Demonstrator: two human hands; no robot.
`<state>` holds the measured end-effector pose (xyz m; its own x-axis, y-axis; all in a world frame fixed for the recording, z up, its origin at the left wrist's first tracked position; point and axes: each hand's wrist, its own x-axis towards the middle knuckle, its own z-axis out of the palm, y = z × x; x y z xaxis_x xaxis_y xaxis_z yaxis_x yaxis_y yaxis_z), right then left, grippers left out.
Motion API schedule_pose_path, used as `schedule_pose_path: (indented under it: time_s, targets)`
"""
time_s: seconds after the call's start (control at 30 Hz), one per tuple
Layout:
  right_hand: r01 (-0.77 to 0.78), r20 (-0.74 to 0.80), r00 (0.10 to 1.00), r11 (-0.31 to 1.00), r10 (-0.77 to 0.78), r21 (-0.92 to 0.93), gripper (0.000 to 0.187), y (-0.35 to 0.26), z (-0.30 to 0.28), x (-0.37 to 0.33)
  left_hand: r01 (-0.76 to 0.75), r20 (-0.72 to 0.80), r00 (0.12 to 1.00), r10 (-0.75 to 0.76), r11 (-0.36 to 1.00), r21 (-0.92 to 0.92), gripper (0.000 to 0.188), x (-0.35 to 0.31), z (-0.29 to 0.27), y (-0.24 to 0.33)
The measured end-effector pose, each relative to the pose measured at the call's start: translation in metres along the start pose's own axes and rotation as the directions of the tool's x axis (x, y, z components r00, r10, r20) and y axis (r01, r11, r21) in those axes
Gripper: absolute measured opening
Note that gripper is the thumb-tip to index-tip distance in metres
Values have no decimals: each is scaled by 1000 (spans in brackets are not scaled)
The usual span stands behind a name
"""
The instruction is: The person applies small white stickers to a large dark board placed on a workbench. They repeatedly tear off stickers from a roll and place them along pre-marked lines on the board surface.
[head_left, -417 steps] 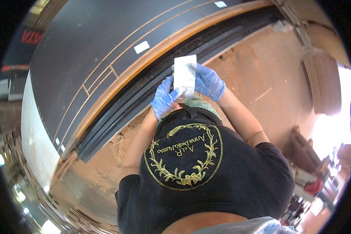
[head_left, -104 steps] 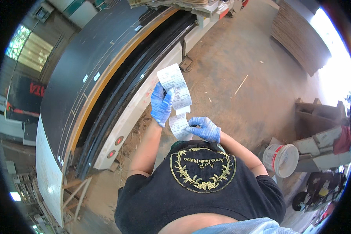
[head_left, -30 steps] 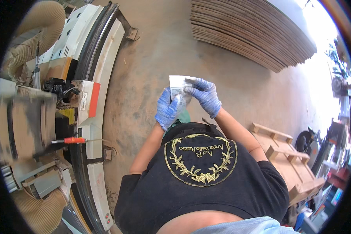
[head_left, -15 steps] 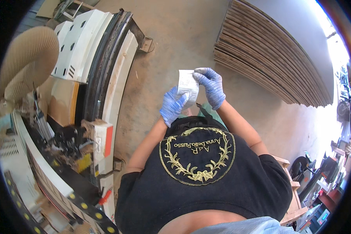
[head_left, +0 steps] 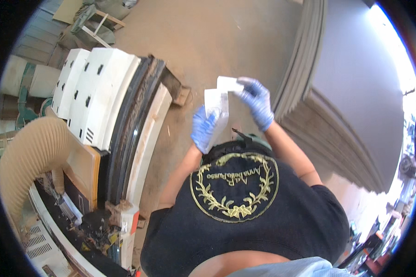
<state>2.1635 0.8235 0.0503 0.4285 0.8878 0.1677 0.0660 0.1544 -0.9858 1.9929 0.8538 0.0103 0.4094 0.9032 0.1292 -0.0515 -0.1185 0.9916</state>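
Note:
My left hand [head_left: 203, 128], in a blue-and-white knit glove, is closed on a printed white paper strip [head_left: 216, 98], its thumb lying across the front. The strip hangs down behind the fingers. My right hand [head_left: 256, 101], gloved the same way, pinches the right edge of a white paper slip [head_left: 228, 84]. That slip sits just above and right of the strip, overlapping its top corner. Whether the two are one piece or separate cannot be told. Both hands are raised in front of my black shirt.
A long white-hooded machine [head_left: 101, 87] with a pale rail [head_left: 148, 143] runs along my left. A ribbed beige hose [head_left: 37, 152] curves over it. At the right stands a tall stack of large grey boards [head_left: 351, 92]. Dusty concrete floor [head_left: 217, 37] lies between them.
My right hand has moved slightly right and down, and a white slip now shows apart from the strip's top. The view has shifted, bringing more of the boards' top face in.

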Motion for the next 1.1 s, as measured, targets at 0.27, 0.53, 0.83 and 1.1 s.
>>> schedule_pose_path:
  time_s: [0.27,0.53,0.83,1.1]
  targets:
    - [315,327,920,905,-217,-286,37,40,42,183,-35,-10,999,37,984,174,21,190,-10,-35]
    - [447,347,877,831,-333,-330,31,77,91,383,120,57,991,-125,990,74,34,392,-56,-67]
    - [368,385,888,891,-252,-266,22,109,160,563,117,37,991,-127,974,194,25,568,-121,-67]
    - [385,499,815,919,-295,-87,15,150,232,769,289,-239,940,-243,940,181,38,740,-170,-64]
